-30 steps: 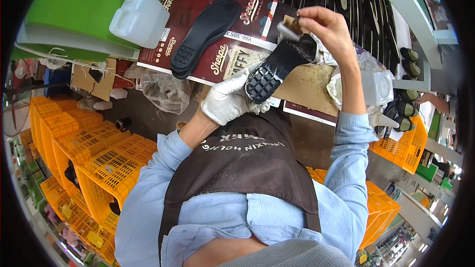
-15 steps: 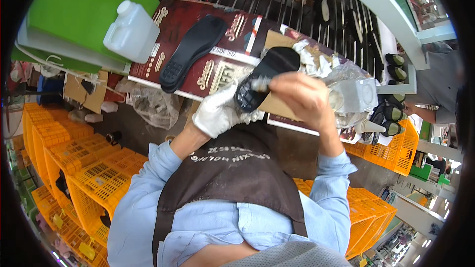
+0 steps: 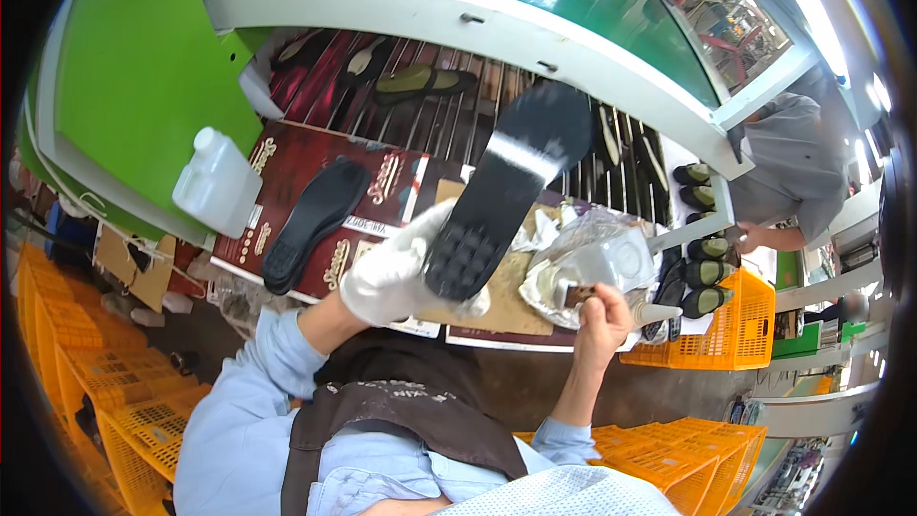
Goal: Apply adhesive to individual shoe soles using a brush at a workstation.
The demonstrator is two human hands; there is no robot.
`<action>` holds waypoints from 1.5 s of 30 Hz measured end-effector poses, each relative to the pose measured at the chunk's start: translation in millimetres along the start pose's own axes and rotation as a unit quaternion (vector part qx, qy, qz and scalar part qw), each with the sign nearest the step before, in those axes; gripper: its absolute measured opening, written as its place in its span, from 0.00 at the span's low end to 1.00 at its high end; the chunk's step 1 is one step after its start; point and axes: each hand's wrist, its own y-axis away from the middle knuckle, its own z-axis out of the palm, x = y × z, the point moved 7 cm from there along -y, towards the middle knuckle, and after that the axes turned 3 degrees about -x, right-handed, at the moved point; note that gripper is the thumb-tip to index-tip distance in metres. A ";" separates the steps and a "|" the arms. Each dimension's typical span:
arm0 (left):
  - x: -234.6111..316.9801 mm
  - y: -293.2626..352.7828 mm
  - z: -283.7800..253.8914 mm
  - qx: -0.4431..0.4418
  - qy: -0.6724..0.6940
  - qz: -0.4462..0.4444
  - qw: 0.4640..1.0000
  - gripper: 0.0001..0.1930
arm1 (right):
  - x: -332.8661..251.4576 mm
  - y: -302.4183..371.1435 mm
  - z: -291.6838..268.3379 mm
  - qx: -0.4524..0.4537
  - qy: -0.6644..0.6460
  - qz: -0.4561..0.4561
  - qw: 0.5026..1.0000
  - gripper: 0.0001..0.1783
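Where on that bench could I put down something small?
Two patches look bare: brown cardboard between the held sole, gloved left hand and right hand, and dark red cardboard between the rack, white jug and lying black sole. The right side is crowded: crumpled plastic, a see-through container, a nozzle bottle and shoes.

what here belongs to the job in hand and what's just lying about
Seemingly part of it:
black sole in gloved left hand
brush in right hand
wrapped dish by brush
second sole, probably

Seemingly lying about:
white jug
orange crates
crumpled paper
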 end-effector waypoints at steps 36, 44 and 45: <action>95.0 198.5 -131.5 0.385 -0.814 -0.277 0.335 0.41 | -14.6 -15.2 44.6 -0.106 0.484 -0.060 0.866 0.13; 102.6 200.3 -127.3 0.425 -0.805 -0.183 0.372 0.32 | -10.6 -21.9 6.0 -0.029 0.516 -0.051 0.854 0.12; 106.4 199.6 -125.2 0.432 -0.799 -0.173 0.381 0.32 | -5.5 -21.4 7.0 -0.030 0.526 -0.051 0.848 0.12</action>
